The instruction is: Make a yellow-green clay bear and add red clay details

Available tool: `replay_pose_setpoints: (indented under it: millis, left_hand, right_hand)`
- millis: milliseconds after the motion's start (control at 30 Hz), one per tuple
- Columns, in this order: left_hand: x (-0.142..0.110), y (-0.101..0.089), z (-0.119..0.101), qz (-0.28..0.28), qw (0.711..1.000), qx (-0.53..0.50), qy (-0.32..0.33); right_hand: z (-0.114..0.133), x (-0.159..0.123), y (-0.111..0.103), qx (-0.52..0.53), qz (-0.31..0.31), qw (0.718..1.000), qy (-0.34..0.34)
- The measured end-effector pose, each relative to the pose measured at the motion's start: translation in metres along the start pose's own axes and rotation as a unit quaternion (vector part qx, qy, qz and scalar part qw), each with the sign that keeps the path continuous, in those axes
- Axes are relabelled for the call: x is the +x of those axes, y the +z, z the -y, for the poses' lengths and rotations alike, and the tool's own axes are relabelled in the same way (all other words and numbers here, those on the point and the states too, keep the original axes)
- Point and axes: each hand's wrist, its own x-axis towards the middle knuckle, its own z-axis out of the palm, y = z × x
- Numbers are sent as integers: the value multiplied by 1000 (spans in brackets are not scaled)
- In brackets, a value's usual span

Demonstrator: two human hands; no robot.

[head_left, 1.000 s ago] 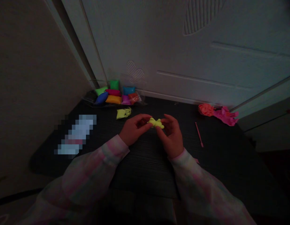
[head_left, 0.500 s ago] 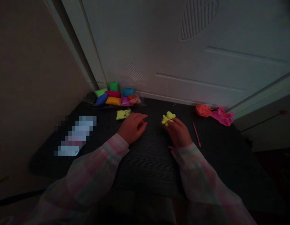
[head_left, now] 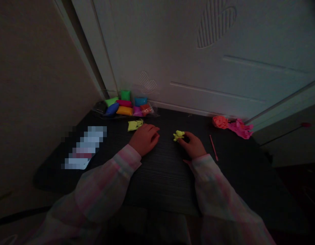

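Note:
My right hand pinches a small yellow clay figure between thumb and fingers, just above the dark tabletop. The figure has a rounded head with small ears and short stubby limbs, like a little bear. Across from it, my left hand rests on the table with fingers loosely curved and the thumb apart, nothing visible in it. Right behind the left hand lies a yellow packet, its right end partly covered by the hand. A thin pink modelling tool lies to the right of my right hand.
A clear bag with several coloured clay packets sits at the back left. On the left lies a pixelated flat object. Crumpled orange and pink wrappers lie at the back right. A white panelled door borders the table's far edge.
My right hand has lowered the yellow figure slightly toward me and to the left, turning it more upright. The left hand stays in nearly the same place. The view has shifted slightly.

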Motion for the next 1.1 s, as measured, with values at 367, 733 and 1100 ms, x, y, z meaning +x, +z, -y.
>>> replay_pose_setpoints:
  millis: [367,733,1100]
  left_hand:
    - [0,-2,0,12,1000,-16,-14]
    - [-3,-6,4,134,989,63,-8]
    - [1,-4,3,87,996,-11,-13]
  right_hand:
    - [-2,0,-3,-37,20,999,-21]
    - [-8,2,-5,28,-91,995,-38]
    - [29,-24,-12,-77,-243,933,-254]
